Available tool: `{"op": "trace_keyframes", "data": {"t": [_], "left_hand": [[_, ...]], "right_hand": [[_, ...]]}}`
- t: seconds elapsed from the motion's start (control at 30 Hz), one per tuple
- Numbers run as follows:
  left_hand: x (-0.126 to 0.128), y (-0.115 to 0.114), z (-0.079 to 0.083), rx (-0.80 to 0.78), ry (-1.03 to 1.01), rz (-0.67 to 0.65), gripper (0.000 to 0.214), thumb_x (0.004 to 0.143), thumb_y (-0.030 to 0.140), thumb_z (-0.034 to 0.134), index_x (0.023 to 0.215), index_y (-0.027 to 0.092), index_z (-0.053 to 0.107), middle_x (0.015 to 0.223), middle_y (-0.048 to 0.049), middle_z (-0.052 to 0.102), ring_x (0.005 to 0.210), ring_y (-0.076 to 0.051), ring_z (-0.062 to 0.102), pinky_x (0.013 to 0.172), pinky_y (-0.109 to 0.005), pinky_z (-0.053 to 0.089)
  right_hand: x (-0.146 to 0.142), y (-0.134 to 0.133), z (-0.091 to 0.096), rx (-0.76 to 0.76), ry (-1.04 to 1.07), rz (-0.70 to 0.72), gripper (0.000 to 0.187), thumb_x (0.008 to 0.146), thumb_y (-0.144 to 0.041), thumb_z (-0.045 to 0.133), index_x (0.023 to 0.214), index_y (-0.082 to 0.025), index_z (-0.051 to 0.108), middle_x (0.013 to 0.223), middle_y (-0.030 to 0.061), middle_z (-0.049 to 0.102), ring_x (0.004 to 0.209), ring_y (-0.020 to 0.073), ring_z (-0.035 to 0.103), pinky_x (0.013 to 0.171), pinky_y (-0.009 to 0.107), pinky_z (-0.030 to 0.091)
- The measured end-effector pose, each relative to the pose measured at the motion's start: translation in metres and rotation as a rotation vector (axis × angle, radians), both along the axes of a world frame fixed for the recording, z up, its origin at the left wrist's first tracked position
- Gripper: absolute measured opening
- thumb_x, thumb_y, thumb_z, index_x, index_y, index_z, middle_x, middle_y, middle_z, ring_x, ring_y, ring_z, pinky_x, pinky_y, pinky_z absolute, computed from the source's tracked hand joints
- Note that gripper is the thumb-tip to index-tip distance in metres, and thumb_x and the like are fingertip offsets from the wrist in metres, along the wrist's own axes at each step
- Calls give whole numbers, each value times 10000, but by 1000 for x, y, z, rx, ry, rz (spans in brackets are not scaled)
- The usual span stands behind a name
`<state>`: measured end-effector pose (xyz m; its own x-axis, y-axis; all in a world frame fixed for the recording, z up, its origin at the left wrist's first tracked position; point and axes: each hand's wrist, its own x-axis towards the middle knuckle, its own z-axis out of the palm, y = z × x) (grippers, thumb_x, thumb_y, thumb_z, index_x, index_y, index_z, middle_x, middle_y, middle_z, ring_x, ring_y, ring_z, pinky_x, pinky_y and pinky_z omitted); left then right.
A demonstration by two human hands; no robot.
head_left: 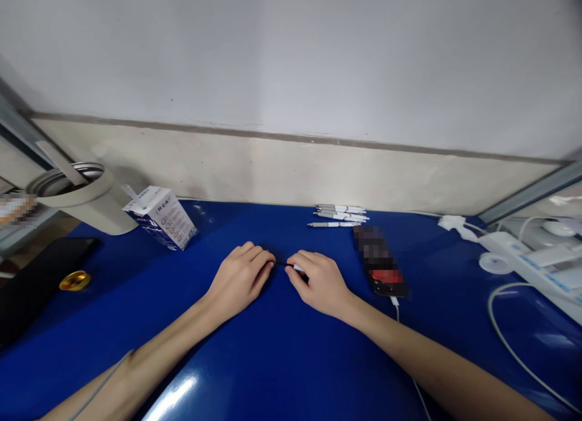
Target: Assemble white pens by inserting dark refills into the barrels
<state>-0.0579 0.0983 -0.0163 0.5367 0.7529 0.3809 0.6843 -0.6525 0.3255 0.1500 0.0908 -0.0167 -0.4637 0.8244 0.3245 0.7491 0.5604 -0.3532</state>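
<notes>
My left hand [240, 278] and my right hand [318, 281] meet at the middle of the blue tabletop [282, 372]. A thin black rod [282, 264] spans the small gap between them, its end held at my left fingertips. My right fingers pinch a small white piece [297, 268] at its other end, partly hidden by the fingers. Beyond my hands, several white pens [339, 215] lie side by side near the wall.
A blurred dark object with a red patch [379, 262] lies right of my right hand, trailing a white cable. Further right is a white power strip [522, 257]. On the left stand a printed box [160, 218] and a beige tumbler [77, 196], near a gold ring [75, 281] and a black slab [40, 281].
</notes>
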Motion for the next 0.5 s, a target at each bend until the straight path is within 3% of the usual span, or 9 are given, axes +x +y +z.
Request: {"op": "trace_keyframes", "data": {"t": [0.5], "left_hand": [[0, 0, 0, -17, -6, -1, 206, 961, 230, 410, 987, 177, 607, 888, -55, 633, 828, -196, 523, 744, -344, 433]], "right_hand": [[-1, 0, 0, -7, 0, 0, 162, 932, -239, 457, 873, -201, 603, 791, 13, 636, 716, 134, 569, 681, 263, 383]]}}
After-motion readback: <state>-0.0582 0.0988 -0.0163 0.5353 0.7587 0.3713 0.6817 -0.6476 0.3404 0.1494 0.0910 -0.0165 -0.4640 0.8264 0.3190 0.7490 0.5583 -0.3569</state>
